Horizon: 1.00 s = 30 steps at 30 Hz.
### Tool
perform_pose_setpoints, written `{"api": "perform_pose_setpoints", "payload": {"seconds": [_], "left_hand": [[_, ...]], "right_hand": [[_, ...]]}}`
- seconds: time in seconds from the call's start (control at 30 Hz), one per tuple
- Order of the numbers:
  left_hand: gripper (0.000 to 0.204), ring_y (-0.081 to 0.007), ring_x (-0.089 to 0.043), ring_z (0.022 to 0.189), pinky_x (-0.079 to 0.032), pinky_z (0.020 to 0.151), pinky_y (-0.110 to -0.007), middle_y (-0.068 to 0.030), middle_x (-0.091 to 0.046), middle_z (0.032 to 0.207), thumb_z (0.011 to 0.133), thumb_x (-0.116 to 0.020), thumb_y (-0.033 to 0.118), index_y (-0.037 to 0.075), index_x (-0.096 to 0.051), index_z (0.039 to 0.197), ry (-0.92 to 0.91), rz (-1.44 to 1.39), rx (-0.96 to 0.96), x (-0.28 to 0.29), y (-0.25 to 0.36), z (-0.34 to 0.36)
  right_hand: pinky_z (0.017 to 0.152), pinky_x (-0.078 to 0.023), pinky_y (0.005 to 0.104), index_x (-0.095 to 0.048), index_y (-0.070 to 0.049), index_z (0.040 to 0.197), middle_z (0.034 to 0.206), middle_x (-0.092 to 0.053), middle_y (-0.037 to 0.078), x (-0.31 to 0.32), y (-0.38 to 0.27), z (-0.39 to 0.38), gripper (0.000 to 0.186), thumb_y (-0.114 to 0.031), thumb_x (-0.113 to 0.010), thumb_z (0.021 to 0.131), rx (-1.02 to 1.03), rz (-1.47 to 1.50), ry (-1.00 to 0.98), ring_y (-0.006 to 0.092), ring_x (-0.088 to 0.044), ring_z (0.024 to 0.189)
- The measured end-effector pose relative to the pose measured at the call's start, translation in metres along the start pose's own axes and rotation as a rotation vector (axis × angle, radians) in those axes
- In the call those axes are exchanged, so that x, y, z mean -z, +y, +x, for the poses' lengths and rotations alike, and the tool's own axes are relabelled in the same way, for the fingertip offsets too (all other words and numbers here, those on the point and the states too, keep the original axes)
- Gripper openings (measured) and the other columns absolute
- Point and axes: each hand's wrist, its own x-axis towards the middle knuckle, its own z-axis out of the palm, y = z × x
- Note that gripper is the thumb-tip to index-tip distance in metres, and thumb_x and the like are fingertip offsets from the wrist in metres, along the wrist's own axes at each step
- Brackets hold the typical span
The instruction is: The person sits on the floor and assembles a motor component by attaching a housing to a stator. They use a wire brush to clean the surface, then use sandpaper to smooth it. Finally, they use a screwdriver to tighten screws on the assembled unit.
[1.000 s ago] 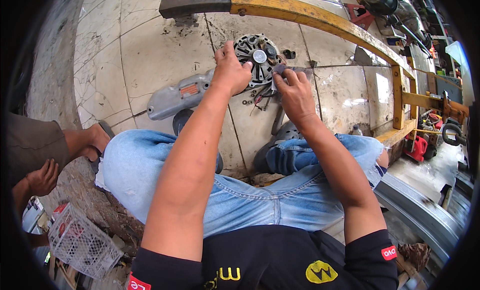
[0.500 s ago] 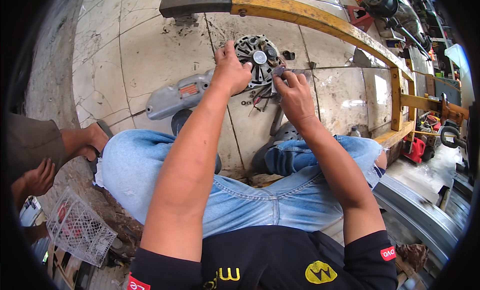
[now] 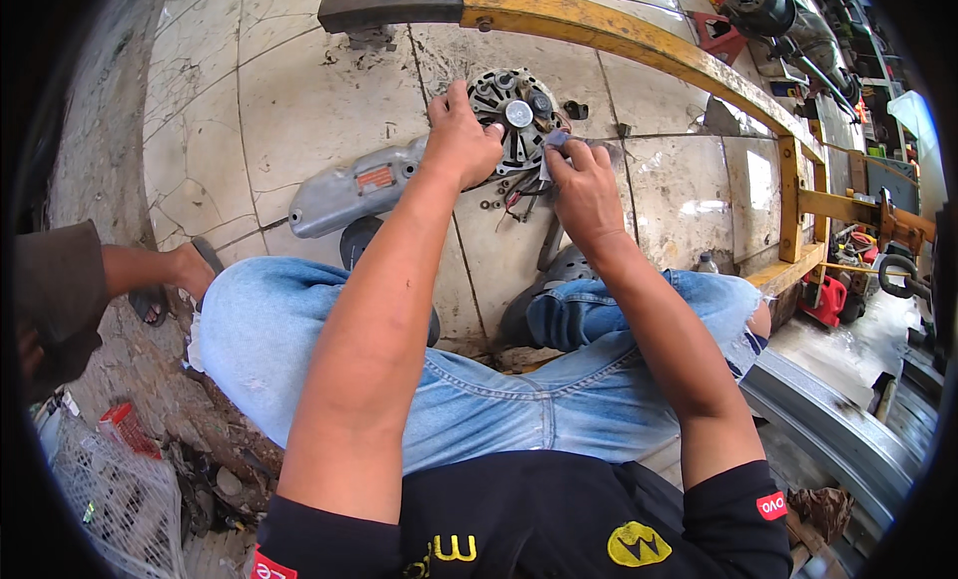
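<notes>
Bracing a round metal part (image 3: 518, 114) while pinching a grey scrap (image 3: 556, 140)

The left hand (image 3: 462, 145) straddles the part's left rim, thumb on its face and fingers spread outside; whether it clamps or merely presses, I cannot tell. That placement probably keeps the part from sliding on the tiled floor (image 3: 309, 90). The right hand (image 3: 587, 185) is closed, thumb and fingertips gripping the thin scrap against the part's near-right edge. Such a fine pinch likely suits a small flimsy piece, though whether it is cloth or abrasive is unclear.

The round part lies flat between the hands, slightly beyond them, its pale central disc facing up. Just left of the right hand are loose wires (image 3: 516, 193), with small rings (image 3: 494, 204) beside them, apparently within easy reach.

Left of the left hand, a long grey metal cover (image 3: 349, 189) rests on the floor, seemingly out of the way. Well beyond both hands, a yellow frame (image 3: 639, 42) crosses from left to right.
</notes>
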Motion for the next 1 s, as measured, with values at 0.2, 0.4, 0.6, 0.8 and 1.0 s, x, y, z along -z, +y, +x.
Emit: {"api": "perform_pose_setpoints", "payload": {"seconds": [0.2, 0.4, 0.6, 0.8, 1.0], "left_hand": [[0.080, -0.0434, -0.036, 0.138, -0.031, 0.116, -0.040, -0.0307, -0.025, 0.150, 0.090, -0.066, 0.022, 0.001, -0.018, 0.151, 0.008, -0.015, 0.007, -0.002, 0.001, -0.001], [0.080, -0.0482, -0.042, 0.131, -0.037, 0.112, -0.042, -0.0315, -0.022, 0.148, 0.089, -0.065, 0.017, 0.000, -0.015, 0.150, 0.007, -0.007, -0.019, -0.003, 0.000, -0.002], [0.080, -0.0472, -0.042, 0.132, -0.036, 0.113, -0.042, -0.0315, -0.024, 0.147, 0.088, -0.066, 0.018, 0.001, -0.017, 0.150, 0.014, 0.006, -0.016, -0.002, -0.003, 0.000], [0.082, -0.0462, -0.042, 0.132, -0.036, 0.113, -0.042, -0.0313, -0.024, 0.148, 0.088, -0.066, 0.018, 0.001, -0.016, 0.151, -0.001, 0.029, -0.044, -0.002, -0.005, 0.005], [0.082, -0.0454, -0.043, 0.132, -0.037, 0.112, -0.042, -0.0299, -0.025, 0.149, 0.088, -0.067, 0.019, 0.002, -0.017, 0.151, -0.011, 0.010, -0.003, 0.001, -0.001, 0.002]], "right_hand": [[0.078, -0.050, 0.0376, -0.069, -0.006, 0.107, 0.103, -0.060, 0.009, 0.000, -0.002, -0.003, 0.035, 0.001, -0.059, 0.073, -0.004, 0.011, -0.007, 0.0290, -0.055, 0.089], [0.083, -0.048, 0.0400, -0.068, -0.007, 0.112, 0.106, -0.060, 0.010, 0.006, 0.010, 0.001, 0.045, 0.003, -0.062, 0.068, -0.083, 0.034, -0.012, 0.0322, -0.055, 0.092], [0.082, -0.048, 0.0402, -0.068, -0.008, 0.115, 0.105, -0.060, 0.010, 0.002, 0.010, -0.004, 0.048, 0.003, -0.062, 0.068, -0.064, 0.037, 0.039, 0.0314, -0.055, 0.093], [0.080, -0.049, 0.0387, -0.069, -0.008, 0.113, 0.105, -0.061, 0.008, -0.002, 0.001, -0.007, 0.043, 0.002, -0.060, 0.071, -0.027, 0.049, -0.008, 0.0299, -0.055, 0.091], [0.084, -0.048, 0.0399, -0.070, -0.009, 0.112, 0.106, -0.062, 0.008, 0.003, 0.017, -0.006, 0.045, 0.003, -0.062, 0.070, -0.114, 0.013, -0.005, 0.0306, -0.055, 0.095]]}}
